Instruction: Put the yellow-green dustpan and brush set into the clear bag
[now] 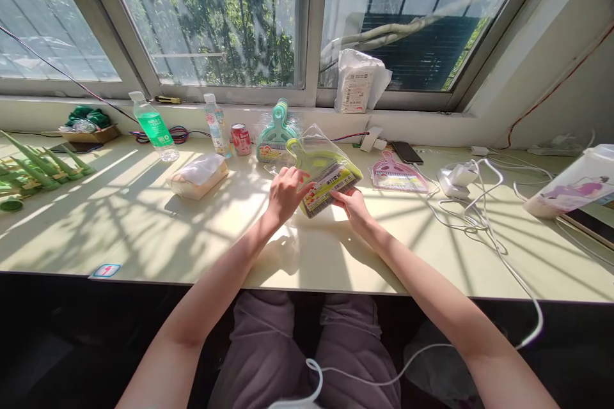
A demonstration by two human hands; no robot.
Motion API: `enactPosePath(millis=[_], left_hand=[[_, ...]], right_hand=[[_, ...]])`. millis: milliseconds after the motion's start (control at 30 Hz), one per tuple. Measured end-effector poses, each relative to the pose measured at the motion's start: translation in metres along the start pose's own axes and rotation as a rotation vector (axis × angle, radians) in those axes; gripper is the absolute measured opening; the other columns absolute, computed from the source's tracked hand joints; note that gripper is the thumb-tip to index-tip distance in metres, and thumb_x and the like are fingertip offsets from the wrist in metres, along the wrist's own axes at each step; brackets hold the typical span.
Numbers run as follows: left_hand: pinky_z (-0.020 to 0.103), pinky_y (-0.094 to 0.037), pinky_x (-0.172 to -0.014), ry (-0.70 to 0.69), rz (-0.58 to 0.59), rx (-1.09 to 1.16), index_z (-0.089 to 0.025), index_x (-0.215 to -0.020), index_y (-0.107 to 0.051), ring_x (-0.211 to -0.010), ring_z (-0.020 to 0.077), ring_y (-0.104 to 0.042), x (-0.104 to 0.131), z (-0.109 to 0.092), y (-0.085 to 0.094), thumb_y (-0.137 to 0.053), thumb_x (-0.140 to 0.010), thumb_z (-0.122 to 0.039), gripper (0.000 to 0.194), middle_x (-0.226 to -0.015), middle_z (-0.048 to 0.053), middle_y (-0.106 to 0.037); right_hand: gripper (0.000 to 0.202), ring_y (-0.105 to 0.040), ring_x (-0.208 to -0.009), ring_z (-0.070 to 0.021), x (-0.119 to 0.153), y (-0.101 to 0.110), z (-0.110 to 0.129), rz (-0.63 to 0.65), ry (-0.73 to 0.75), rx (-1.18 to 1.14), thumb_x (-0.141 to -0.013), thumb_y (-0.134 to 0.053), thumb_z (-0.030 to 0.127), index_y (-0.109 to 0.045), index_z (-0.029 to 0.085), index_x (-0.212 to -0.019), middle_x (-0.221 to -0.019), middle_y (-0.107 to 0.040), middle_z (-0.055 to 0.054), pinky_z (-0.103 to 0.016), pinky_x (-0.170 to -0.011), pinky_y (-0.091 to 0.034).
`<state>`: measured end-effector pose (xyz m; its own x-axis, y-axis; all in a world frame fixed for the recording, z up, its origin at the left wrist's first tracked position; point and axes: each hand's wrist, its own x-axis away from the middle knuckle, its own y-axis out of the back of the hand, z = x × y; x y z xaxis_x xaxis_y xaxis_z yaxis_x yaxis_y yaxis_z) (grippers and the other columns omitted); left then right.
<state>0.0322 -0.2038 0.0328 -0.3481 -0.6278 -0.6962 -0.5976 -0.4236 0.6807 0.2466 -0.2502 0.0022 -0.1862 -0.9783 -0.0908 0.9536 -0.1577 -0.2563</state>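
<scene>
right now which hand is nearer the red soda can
Left. The left hand grips the yellow dustpan pack just right of the red can; the right hand holds the pack's far side.

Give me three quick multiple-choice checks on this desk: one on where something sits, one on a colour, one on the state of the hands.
1. Where is the pink packaged set?
A. Right of the yellow-green one
B. On the windowsill
C. Left of the bottles

2. What colour is the can?
A. Blue
B. Red
C. Silver

3. What are the hands doing?
A. Both rest flat on the desk
B. Only one touches a package
C. Both hold the yellow-green packaged set

Answers:
1 A, it lies flat on the desk to that side.
2 B, it stands red beside the clear bottle.
3 C, the left hand and right hand grip its lower corners.
</scene>
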Motion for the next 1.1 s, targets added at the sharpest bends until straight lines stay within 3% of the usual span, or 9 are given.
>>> enactPosePath(millis=[100,167,300,433,567,700,900,1000,1100], left_hand=[[0.043,-0.058,-0.092,0.036,0.138,-0.070,-0.025,-0.096,-0.079,-0.106,0.0333,-0.074,0.003,-0.003,-0.008,-0.080,-0.104,-0.029,0.009,-0.099,0.010,-0.082],[0.045,-0.057,-0.093,0.060,0.167,-0.086,-0.026,-0.094,-0.078,-0.107,0.0341,-0.075,0.005,-0.005,-0.011,-0.080,-0.102,-0.024,0.009,-0.101,0.011,-0.083],[0.044,-0.057,-0.091,0.063,0.164,-0.094,-0.025,-0.100,-0.079,-0.101,0.0328,-0.075,0.009,-0.009,-0.014,-0.070,-0.104,-0.019,0.012,-0.098,0.010,-0.081],[0.043,-0.057,-0.088,-0.029,0.127,-0.142,-0.026,-0.111,-0.081,-0.100,0.0325,-0.074,0.010,-0.016,-0.016,-0.064,-0.104,-0.014,0.023,-0.095,0.010,-0.078],[0.044,-0.060,-0.087,-0.092,0.126,-0.119,-0.028,-0.106,-0.085,-0.103,0.0336,-0.072,0.010,-0.018,-0.013,-0.064,-0.104,-0.015,0.025,-0.098,0.012,-0.077],[0.043,-0.062,-0.086,-0.076,0.170,-0.116,-0.025,-0.104,-0.088,-0.107,0.0338,-0.071,0.010,-0.015,-0.012,-0.064,-0.103,-0.016,0.026,-0.098,0.014,-0.077],[0.040,-0.060,-0.078,0.003,0.238,-0.109,-0.025,-0.116,-0.085,-0.109,0.0337,-0.074,0.011,-0.018,-0.015,-0.065,-0.101,-0.007,0.031,-0.115,0.013,-0.079],[0.043,-0.060,-0.085,0.024,0.229,-0.121,-0.022,-0.131,-0.080,-0.109,0.0346,-0.075,0.012,-0.023,-0.017,-0.061,-0.105,-0.006,0.036,-0.118,0.015,-0.077],[0.050,-0.059,-0.105,-0.003,0.174,-0.116,-0.023,-0.147,-0.074,-0.110,0.0337,-0.075,0.013,-0.026,-0.019,-0.054,-0.111,-0.009,0.043,-0.118,0.015,-0.076]], right_hand=[[0.062,-0.079,-0.125,-0.0414,-0.001,-0.001,-0.004,0.026,-0.033,0.031,-0.053,-0.105,0.051,-0.079,0.024,-0.102,-0.117,-0.088,-0.013,-0.061,-0.112,-0.067],[0.059,-0.080,-0.123,-0.0398,-0.001,0.000,-0.006,0.041,-0.042,0.043,-0.055,-0.106,0.051,-0.081,0.026,-0.102,-0.116,-0.088,-0.011,-0.062,-0.113,-0.067],[0.050,-0.081,-0.122,-0.0369,-0.001,0.003,-0.006,0.063,-0.043,0.048,-0.063,-0.104,0.047,-0.083,0.027,-0.103,-0.117,-0.089,-0.009,-0.058,-0.113,-0.068],[0.045,-0.082,-0.123,-0.0379,0.000,0.002,-0.004,0.050,-0.058,0.036,-0.064,-0.104,0.043,-0.081,0.030,-0.101,-0.110,-0.089,-0.006,-0.058,-0.109,-0.069],[0.047,-0.082,-0.121,-0.0382,0.001,0.000,-0.005,0.069,-0.045,0.023,-0.064,-0.103,0.044,-0.081,0.029,-0.103,-0.109,-0.089,-0.007,-0.057,-0.107,-0.069],[0.049,-0.083,-0.117,-0.0368,-0.001,0.001,-0.011,0.080,-0.061,0.014,-0.060,-0.105,0.042,-0.081,0.028,-0.102,-0.110,-0.089,-0.006,-0.055,-0.103,-0.071],[0.045,-0.084,-0.113,-0.0364,-0.010,0.007,-0.018,0.042,-0.070,-0.017,-0.061,-0.105,0.037,-0.081,0.029,-0.098,-0.108,-0.089,-0.006,-0.058,-0.107,-0.071],[0.046,-0.083,-0.114,-0.0376,-0.012,0.008,-0.017,0.018,-0.068,-0.014,-0.059,-0.105,0.038,-0.081,0.028,-0.097,-0.109,-0.089,-0.007,-0.060,-0.109,-0.070],[0.047,-0.082,-0.118,-0.0388,-0.008,0.005,-0.013,0.025,-0.044,0.003,-0.061,-0.104,0.041,-0.081,0.028,-0.101,-0.110,-0.088,-0.009,-0.061,-0.111,-0.069]])
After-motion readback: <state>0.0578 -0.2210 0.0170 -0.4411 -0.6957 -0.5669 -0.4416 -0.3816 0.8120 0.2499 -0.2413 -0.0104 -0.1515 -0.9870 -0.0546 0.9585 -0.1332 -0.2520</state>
